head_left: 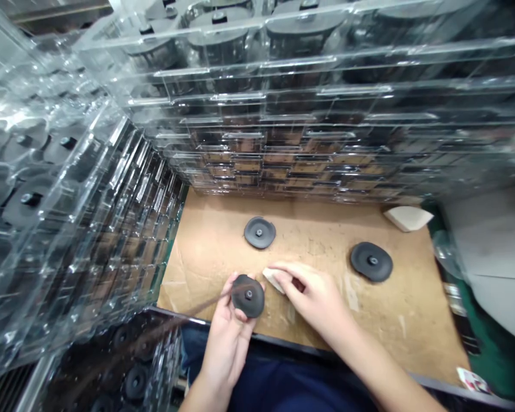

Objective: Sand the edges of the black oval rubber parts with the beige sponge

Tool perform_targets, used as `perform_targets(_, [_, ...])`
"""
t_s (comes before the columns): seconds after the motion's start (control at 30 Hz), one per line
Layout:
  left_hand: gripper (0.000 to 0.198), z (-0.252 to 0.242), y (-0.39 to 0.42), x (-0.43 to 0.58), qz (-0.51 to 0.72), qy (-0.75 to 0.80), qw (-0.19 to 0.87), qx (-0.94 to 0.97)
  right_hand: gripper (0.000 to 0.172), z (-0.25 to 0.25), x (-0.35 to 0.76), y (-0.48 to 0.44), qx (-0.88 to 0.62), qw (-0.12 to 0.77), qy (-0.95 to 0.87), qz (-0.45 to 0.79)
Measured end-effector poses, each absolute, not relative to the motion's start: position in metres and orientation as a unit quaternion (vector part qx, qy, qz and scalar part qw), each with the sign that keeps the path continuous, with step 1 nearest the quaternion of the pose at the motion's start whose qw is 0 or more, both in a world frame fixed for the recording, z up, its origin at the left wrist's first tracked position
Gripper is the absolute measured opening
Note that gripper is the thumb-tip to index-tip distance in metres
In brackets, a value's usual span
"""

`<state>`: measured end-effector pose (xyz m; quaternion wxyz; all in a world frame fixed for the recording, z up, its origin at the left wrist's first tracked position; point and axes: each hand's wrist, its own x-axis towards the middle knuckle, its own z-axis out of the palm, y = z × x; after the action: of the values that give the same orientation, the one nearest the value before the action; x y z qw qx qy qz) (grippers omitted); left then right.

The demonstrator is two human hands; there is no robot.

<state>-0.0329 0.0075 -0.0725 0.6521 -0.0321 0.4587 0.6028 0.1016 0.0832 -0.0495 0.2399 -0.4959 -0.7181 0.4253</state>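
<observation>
My left hand [229,329] is closed around the rim of a dark grey oval disc [245,303] with a small round hub at its middle. Just to its right, my right hand [306,289] pinches a small white pad [273,279] between thumb and fingers. The pad is close to the disc, with a narrow gap between them. Beyond my hands a second dark disc [260,233] lies flat on the cardboard sheet [321,240]. A third dark disc [371,261] rests further right on the same cardboard, hub facing up.
Tall stacks of clear plastic trays [283,126] wall off the back, and more trays [111,229] rise on the left; the upper ones hold dark discs. A white wedge-shaped block [408,218] sits at the back right corner. Below left, a dark bin area [124,366] holds more discs.
</observation>
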Motion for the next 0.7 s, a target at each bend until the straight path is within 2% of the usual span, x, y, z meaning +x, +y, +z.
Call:
perform_targets(0.27, [0.06,-0.075,0.009,-0.035,0.598,0.45,0.662,-0.039,0.022,-0.042,0.082,0.074,-0.428,0.217,-0.759,0.44])
perform_targets(0.4, [0.057,-0.074,0.008,-0.036,0.602,0.45,0.659,-0.03,0.025,-0.046,0.084,0.076,-0.416,0.233,-0.759,0.443])
perform_targets(0.5, [0.058,-0.075,0.007,-0.035,0.594,0.452,0.665,-0.02,0.021,-0.047,0.099,0.075,-0.388,0.229,-0.763,0.463])
perform_targets(0.7, [0.06,-0.08,0.006,-0.034,0.602,0.453,0.657,-0.011,0.022,-0.047,0.098,0.081,-0.461,0.252,-0.722,0.451])
